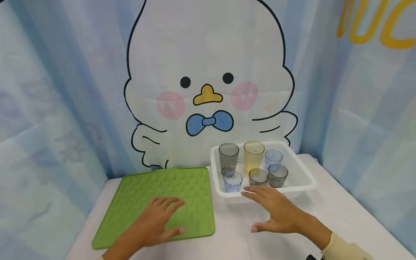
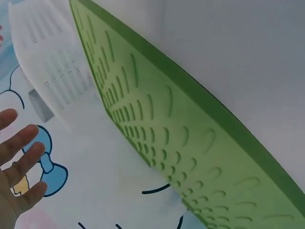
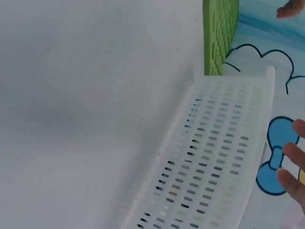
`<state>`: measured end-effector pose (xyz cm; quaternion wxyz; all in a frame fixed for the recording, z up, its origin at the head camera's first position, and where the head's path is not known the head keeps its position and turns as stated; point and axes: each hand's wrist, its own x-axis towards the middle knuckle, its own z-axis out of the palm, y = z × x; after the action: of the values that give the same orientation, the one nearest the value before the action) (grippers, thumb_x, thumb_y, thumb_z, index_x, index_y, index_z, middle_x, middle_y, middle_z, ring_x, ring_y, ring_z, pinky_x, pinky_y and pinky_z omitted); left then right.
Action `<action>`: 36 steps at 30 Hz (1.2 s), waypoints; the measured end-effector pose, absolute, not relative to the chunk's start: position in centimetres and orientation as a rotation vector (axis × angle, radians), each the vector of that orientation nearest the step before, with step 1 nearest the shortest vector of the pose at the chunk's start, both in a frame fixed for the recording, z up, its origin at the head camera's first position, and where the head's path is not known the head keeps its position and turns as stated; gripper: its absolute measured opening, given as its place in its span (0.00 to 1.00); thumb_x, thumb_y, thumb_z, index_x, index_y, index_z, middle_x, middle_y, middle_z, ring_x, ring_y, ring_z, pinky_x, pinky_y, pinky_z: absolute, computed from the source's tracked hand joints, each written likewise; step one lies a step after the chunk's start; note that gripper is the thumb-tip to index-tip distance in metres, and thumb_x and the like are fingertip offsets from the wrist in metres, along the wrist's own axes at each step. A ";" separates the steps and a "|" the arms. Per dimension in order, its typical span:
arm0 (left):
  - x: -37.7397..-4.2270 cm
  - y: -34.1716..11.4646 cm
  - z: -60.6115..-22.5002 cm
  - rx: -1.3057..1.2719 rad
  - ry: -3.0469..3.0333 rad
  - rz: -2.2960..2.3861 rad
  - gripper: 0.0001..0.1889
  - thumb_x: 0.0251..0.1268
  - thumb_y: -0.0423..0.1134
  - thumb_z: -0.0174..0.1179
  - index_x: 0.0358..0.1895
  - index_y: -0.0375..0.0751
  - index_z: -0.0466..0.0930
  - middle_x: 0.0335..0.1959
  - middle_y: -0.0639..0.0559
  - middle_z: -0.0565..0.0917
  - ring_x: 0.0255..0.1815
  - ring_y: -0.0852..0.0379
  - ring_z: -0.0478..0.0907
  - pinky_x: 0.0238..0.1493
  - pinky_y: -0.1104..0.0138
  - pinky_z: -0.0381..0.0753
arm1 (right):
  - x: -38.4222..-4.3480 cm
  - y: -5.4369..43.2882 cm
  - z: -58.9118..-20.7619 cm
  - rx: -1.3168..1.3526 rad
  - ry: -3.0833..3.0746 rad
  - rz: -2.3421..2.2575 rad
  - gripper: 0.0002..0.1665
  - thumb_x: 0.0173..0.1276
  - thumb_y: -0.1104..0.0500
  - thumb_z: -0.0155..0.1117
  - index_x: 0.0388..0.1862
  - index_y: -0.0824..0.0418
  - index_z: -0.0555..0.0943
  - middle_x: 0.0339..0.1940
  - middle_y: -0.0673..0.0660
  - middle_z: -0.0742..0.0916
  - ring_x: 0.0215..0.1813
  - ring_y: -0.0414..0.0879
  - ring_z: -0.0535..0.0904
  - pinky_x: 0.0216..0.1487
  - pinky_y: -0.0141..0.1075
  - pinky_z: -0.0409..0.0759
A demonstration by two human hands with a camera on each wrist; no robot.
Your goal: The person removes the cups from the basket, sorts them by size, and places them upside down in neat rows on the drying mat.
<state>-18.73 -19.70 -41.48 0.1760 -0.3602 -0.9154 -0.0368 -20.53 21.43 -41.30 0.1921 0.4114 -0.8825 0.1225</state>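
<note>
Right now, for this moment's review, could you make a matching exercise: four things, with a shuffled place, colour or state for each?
1. Mat
2. Basket
3. Yellow glass
4. Left hand

A. Standing in the basket
B. Grasping nothing
C. Green, flat on the table
D. White, with slotted sides

Pairs: 1-C, 2-D, 3-A, 4-B

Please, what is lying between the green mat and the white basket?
Between the mat and the basket, only a narrow strip of white cloth, seen in head view.
</note>
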 end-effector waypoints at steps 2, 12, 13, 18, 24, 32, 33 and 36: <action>-19.1 -19.2 -41.5 -1.009 -2.602 -0.131 0.33 0.67 0.68 0.55 0.66 0.51 0.74 0.59 0.53 0.81 0.57 0.51 0.78 0.57 0.48 0.75 | -20.7 21.9 -41.0 1.118 -2.491 0.393 0.49 0.57 0.27 0.68 0.71 0.49 0.73 0.69 0.49 0.79 0.66 0.47 0.75 0.58 0.53 0.79; -20.9 -16.6 -41.2 -0.999 -2.565 -0.136 0.29 0.65 0.65 0.61 0.60 0.50 0.78 0.51 0.56 0.84 0.52 0.54 0.80 0.53 0.54 0.78 | -21.6 23.6 -40.0 0.907 -2.570 0.639 0.38 0.58 0.42 0.77 0.65 0.54 0.77 0.62 0.49 0.83 0.62 0.52 0.80 0.57 0.52 0.81; -21.1 -16.3 -41.0 -0.993 -2.571 -0.151 0.28 0.65 0.63 0.62 0.60 0.50 0.78 0.51 0.55 0.84 0.52 0.54 0.80 0.53 0.53 0.78 | -21.7 23.8 -40.0 0.890 -2.574 0.669 0.37 0.59 0.43 0.76 0.64 0.54 0.78 0.62 0.50 0.83 0.60 0.51 0.81 0.55 0.50 0.83; -22.1 -14.8 -40.1 -0.937 -2.623 -0.230 0.27 0.65 0.61 0.63 0.60 0.48 0.79 0.52 0.53 0.84 0.56 0.51 0.81 0.57 0.50 0.78 | -22.5 24.7 -39.6 0.852 -2.546 0.843 0.28 0.60 0.51 0.76 0.59 0.57 0.81 0.53 0.51 0.87 0.46 0.44 0.82 0.39 0.36 0.83; -23.1 -13.6 -39.5 -0.902 -2.691 -0.364 0.26 0.67 0.60 0.62 0.60 0.48 0.80 0.56 0.51 0.84 0.59 0.49 0.80 0.60 0.48 0.77 | -24.1 25.8 -39.2 0.808 -2.500 0.975 0.21 0.63 0.58 0.73 0.54 0.60 0.82 0.44 0.52 0.88 0.38 0.34 0.80 0.34 0.32 0.81; -24.7 -12.6 -38.8 -0.922 -2.734 -0.656 0.23 0.68 0.55 0.63 0.59 0.45 0.80 0.54 0.53 0.85 0.53 0.55 0.81 0.54 0.57 0.81 | -26.9 27.6 -38.9 0.583 -2.585 0.993 0.19 0.68 0.54 0.70 0.54 0.61 0.82 0.46 0.58 0.88 0.39 0.42 0.83 0.35 0.33 0.82; -24.9 -12.4 -38.8 -0.915 -2.748 -0.682 0.23 0.68 0.55 0.63 0.59 0.46 0.80 0.54 0.53 0.84 0.53 0.55 0.81 0.54 0.57 0.81 | -27.2 27.9 -38.8 0.544 -2.610 0.987 0.21 0.69 0.52 0.69 0.55 0.62 0.81 0.47 0.60 0.88 0.40 0.45 0.83 0.35 0.34 0.82; -25.2 -11.8 -38.5 -0.907 -2.771 -0.758 0.24 0.69 0.56 0.62 0.60 0.45 0.79 0.55 0.52 0.84 0.54 0.54 0.80 0.55 0.55 0.81 | -28.0 28.6 -38.7 0.436 -2.701 0.956 0.28 0.70 0.46 0.66 0.60 0.63 0.78 0.52 0.64 0.86 0.47 0.53 0.83 0.40 0.41 0.83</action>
<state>-25.22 -11.78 -38.52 0.0645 -0.3003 -0.9180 -0.2510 -27.96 28.64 -38.68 0.1215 0.1495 -0.9250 0.3274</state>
